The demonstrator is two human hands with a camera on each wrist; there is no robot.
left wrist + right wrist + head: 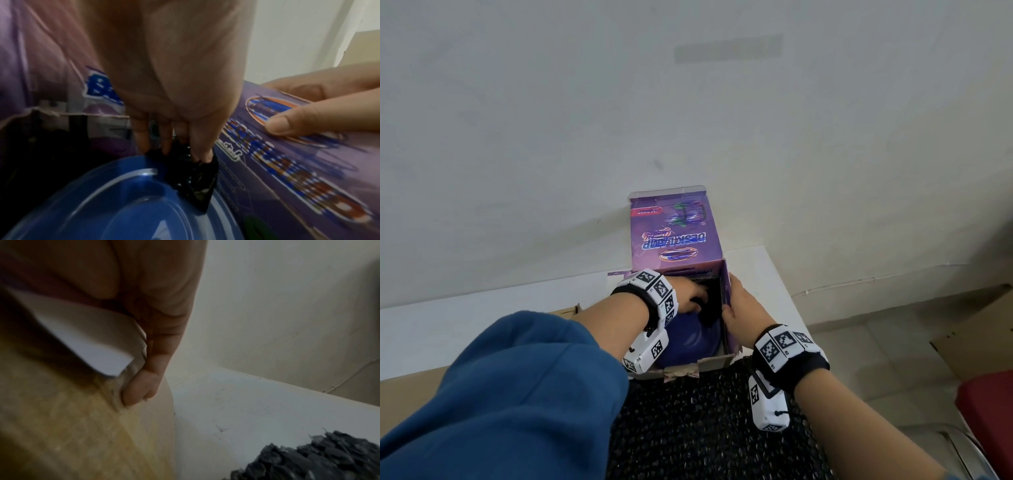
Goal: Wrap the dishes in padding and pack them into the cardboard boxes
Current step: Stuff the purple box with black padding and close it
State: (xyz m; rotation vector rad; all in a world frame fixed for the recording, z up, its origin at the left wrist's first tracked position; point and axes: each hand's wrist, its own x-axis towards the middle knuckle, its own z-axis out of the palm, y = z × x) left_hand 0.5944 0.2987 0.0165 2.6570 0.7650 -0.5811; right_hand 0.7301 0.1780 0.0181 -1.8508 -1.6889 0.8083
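Note:
A purple printed cardboard box [674, 236] stands open on the white table [767, 284], its lid flap upright against the wall. Inside it lies a blue dish [685, 342] [102, 203] with a piece of black bubble padding [710, 308] [191, 175] over its far edge. My left hand [688, 294] [174, 146] reaches into the box, its straight fingertips pressing on that padding. My right hand [739, 305] [298, 121] [148, 369] grips the box's right wall, thumb outside and fingers over the rim. The rest of the box's inside is hidden.
A large sheet of black bubble wrap [705, 428] [318, 459] lies on the table in front of the box. Flat brown cardboard [414, 387] sits at the left. Beyond the table's right edge are a cardboard box [979, 335] on the floor and a red object [989, 404].

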